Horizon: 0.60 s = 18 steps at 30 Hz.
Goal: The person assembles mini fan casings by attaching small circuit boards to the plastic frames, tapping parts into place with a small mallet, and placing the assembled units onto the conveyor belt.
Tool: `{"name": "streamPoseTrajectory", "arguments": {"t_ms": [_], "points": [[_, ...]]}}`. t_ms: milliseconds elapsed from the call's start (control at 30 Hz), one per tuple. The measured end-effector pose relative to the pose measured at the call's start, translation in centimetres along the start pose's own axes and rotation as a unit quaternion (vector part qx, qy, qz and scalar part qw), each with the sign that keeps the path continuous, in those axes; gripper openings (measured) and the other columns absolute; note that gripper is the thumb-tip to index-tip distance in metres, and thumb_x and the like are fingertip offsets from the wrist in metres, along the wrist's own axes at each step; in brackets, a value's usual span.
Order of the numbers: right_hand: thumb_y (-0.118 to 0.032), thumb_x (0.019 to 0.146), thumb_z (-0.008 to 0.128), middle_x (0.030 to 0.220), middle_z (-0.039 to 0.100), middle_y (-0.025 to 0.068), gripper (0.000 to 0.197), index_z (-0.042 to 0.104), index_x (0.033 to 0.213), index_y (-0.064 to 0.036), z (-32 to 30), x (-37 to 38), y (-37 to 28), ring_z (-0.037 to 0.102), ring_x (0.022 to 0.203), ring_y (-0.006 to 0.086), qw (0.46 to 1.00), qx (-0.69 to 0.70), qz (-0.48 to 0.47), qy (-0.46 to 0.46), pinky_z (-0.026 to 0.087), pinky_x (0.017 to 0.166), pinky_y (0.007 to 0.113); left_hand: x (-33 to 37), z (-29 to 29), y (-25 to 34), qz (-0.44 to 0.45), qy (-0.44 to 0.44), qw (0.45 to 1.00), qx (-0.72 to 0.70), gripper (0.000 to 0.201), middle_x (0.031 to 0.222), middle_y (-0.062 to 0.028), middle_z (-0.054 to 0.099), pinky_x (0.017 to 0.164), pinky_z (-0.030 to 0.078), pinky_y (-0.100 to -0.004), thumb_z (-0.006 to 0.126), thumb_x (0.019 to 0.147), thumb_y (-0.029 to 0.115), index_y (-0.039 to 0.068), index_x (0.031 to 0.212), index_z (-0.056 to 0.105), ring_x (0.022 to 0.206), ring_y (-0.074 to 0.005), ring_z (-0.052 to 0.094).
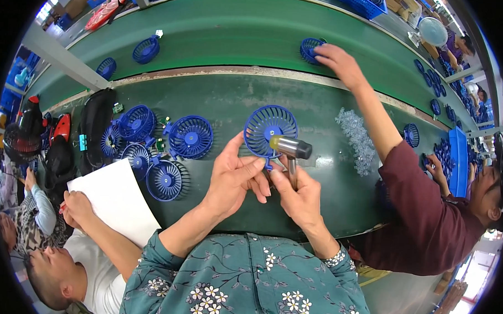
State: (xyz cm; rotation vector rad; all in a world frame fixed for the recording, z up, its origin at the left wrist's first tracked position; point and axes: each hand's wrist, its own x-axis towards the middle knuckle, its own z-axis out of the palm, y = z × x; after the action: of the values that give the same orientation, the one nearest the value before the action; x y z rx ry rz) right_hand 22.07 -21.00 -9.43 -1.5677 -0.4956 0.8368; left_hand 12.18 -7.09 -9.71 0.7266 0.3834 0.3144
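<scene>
Above the middle of the green bench, my left hand (231,178) is closed on a blue round fan housing (264,120) by its lower rim and short stem. Slats radiate from the housing's hub. My right hand (302,197) grips the metal handle of a small mallet (288,146), which has one yellow face and one black face. From this angle the mallet's head overlaps the right side of the housing, and I cannot tell whether they touch. Several similar blue housings (191,136) lie to the left, with small green circuit boards (160,145) among them.
A pile of clear plastic pieces (354,139) lies right of my hands. Beyond the bench, a green conveyor belt (228,37) carries blue housings. A co-worker's hand (339,63) reaches there from the right. At left, another person writes on white paper (120,199).
</scene>
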Motion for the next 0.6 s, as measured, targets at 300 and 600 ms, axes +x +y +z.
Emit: {"name": "streamPoseTrajectory", "arguments": {"t_ms": [300, 600], "points": [[-0.006, 0.085, 0.072, 0.081, 0.068, 0.0008, 0.033, 0.063, 0.116, 0.0019, -1.2, 0.8, -2.1, 0.048, 0.060, 0.0017, 0.974, -0.199, -0.100, -0.031, 0.037, 0.049, 0.022, 0.5, -0.2, 0.3, 0.012, 0.015, 0.998, 0.056, 0.073, 0.096, -0.0214, 0.067, 0.046, 0.056, -0.0314, 0.055, 0.095, 0.004, 0.006, 0.151, 0.007, 0.059, -0.0219, 0.066], [-0.011, 0.085, 0.073, 0.064, 0.056, 0.0094, 0.016, 0.067, 0.095, -0.0001, -2.1, 0.4, -2.6, 0.050, 0.053, 0.0156, 0.920, -0.350, -0.175, 0.007, 0.041, 0.050, 0.031, -0.1, -0.3, -0.6, 0.011, 0.043, 0.995, 0.094, 0.075, 0.077, -0.0143, 0.062, 0.045, 0.053, -0.0337, 0.057, 0.094, 0.004, 0.014, 0.151, 0.010, 0.054, -0.0238, 0.064]]}}
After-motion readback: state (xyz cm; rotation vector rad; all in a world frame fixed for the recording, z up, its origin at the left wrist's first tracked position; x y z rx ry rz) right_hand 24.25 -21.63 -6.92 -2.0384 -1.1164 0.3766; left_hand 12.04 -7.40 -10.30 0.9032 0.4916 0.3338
